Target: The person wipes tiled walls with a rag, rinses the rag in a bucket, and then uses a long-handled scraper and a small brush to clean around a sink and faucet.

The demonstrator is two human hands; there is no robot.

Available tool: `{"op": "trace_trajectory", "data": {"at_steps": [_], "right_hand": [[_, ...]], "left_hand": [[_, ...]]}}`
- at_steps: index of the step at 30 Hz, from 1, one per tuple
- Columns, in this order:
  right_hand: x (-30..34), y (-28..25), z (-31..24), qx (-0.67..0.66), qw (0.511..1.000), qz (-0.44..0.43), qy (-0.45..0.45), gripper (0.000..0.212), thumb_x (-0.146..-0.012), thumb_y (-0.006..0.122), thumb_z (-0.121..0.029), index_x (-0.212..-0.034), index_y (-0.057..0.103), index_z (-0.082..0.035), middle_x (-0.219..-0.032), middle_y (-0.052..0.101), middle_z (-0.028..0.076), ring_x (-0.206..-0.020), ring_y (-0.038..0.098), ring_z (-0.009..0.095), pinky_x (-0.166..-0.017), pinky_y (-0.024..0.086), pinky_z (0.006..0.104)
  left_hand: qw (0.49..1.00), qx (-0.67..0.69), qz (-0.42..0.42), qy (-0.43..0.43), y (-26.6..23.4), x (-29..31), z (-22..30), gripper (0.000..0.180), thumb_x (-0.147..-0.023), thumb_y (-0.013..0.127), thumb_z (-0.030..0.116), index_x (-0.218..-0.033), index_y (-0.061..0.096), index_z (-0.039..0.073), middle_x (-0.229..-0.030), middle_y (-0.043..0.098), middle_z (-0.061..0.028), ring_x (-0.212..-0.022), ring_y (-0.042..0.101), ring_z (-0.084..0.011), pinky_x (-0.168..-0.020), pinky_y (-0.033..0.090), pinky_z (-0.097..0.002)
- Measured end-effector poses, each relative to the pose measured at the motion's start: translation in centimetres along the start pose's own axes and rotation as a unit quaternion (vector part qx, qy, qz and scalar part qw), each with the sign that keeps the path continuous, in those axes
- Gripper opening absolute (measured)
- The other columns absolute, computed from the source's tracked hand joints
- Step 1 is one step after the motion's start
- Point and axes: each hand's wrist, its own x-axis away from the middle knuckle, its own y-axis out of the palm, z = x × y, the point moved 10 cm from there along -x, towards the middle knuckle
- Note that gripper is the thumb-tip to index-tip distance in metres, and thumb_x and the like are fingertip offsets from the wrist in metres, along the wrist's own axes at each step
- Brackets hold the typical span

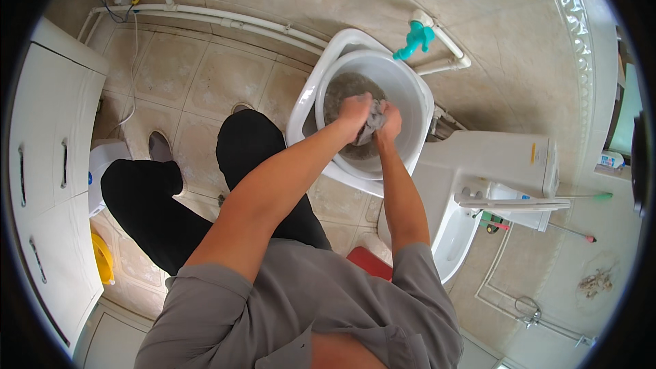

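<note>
Both hands are closed on a bunched grey cloth (372, 121) above murky grey-brown water (362, 85) in a white round basin (408, 106). My left hand (355, 111) grips the cloth from the left, and my right hand (389, 120) grips it from the right, close beside the other. The cloth's lower end hangs at the water; whether it dips in is hard to tell. The basin sits inside a white sink (298, 121) with a raised rim. A teal tap (415, 39) juts from the wall just beyond the basin.
To the right stands a white toilet (478, 154) with its lid raised. White pipes (232, 24) run along the tiled wall. At the left are a white cabinet (51, 164) and a yellow basin (102, 258). A red object (371, 262) lies beneath my right arm.
</note>
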Motion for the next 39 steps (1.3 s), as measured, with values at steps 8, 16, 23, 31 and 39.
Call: {"op": "trace_trajectory", "data": {"at_steps": [8, 16, 23, 31, 39], "right_hand": [[0.7, 3.2, 1.0, 0.187, 0.973, 0.123, -0.054, 0.041, -0.092, 0.062, -0.046, -0.100, 0.070, -0.006, -0.095, 0.073, 0.017, -0.091, 0.069, 0.035, -0.080, 0.051, 0.0472], [6.7, -0.5, -9.4, -0.351, 0.910, -0.214, 0.054, 0.030, -0.088, 0.069, -0.028, -0.076, 0.066, -0.001, -0.066, 0.059, 0.001, -0.063, 0.050, 0.007, -0.055, 0.041, 0.0274], [7.8, -5.6, -12.6, -0.284, 0.948, -0.130, -0.052, 0.032, -0.090, 0.064, -0.025, -0.074, 0.065, 0.004, -0.062, 0.057, 0.006, -0.063, 0.051, 0.010, -0.061, 0.046, 0.0315], [6.1, -4.9, -11.9, -0.162, 0.975, 0.005, -0.152, 0.028, -0.094, 0.057, -0.021, -0.083, 0.066, 0.003, -0.075, 0.063, 0.024, -0.070, 0.062, 0.038, -0.069, 0.050, 0.0404], [0.8, -0.6, -2.8, 0.002, 1.000, -0.019, 0.015, 0.057, -0.101, 0.043, -0.045, -0.092, 0.067, 0.005, -0.086, 0.064, 0.030, -0.093, 0.064, 0.046, -0.085, 0.047, 0.0543]], "left_hand": [[0.983, -0.033, 0.161, -0.085, -6.2, -0.8, -2.2, 0.093, -0.091, 0.042, 0.072, -0.155, 0.025, 0.006, -0.156, 0.035, -0.0206, -0.143, 0.035, -0.0367, -0.114, 0.031, -0.0496], [0.942, 0.154, -0.029, -0.296, -2.1, 1.5, -4.2, 0.087, -0.088, 0.038, 0.081, -0.146, 0.043, 0.017, -0.146, 0.048, -0.0148, -0.134, 0.047, -0.0376, -0.109, 0.031, -0.0632], [0.923, 0.228, -0.165, -0.262, 2.3, -2.0, -6.9, 0.041, -0.089, 0.063, 0.048, -0.107, 0.062, 0.011, -0.104, 0.067, -0.0111, -0.099, 0.065, -0.0258, -0.083, 0.053, -0.0419], [0.909, 0.333, -0.112, -0.226, 1.5, 0.3, -4.8, 0.042, -0.093, 0.051, 0.042, -0.112, 0.067, 0.007, -0.112, 0.066, -0.0146, -0.098, 0.064, -0.0247, -0.082, 0.050, -0.0396], [0.995, -0.062, 0.074, -0.011, -3.3, -0.7, 0.8, 0.062, -0.093, 0.062, 0.044, -0.131, 0.054, -0.004, -0.127, 0.060, -0.0219, -0.121, 0.056, -0.0312, -0.099, 0.045, -0.0414]]}}
